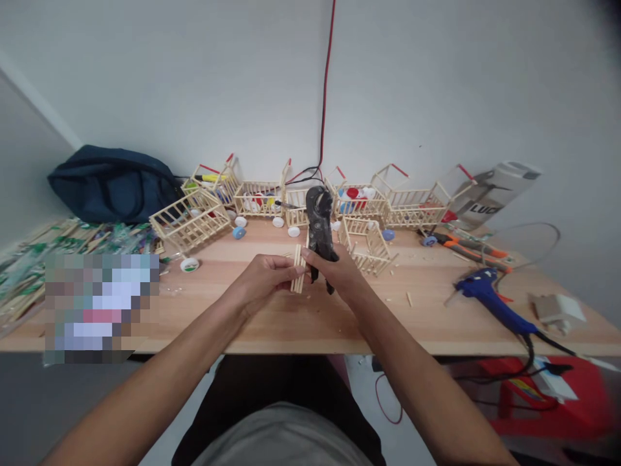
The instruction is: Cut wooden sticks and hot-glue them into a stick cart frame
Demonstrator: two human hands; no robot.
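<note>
My left hand [269,275] is closed in a pinch on a small bundle of thin wooden sticks [297,270], which stand nearly upright above the table. My right hand [342,268] is wrapped round a black plier-like hand tool [319,223], its broad head pointing up and its handle ends downward. The thumb of that hand reaches toward the sticks, and the two hands are close together. Just behind the tool, to the right, lies a partly built stick basket [363,243]. Several small stick carts with red handles, such as one cart [259,197], line the wall.
A blue bag [114,184] and piles of sticks in plastic [29,278] occupy the left. To the right lie orange-handled pliers [473,249], a blue glue gun [495,301], a white adapter [557,312] and a clear bottle [499,194]. Below is a red case [572,414].
</note>
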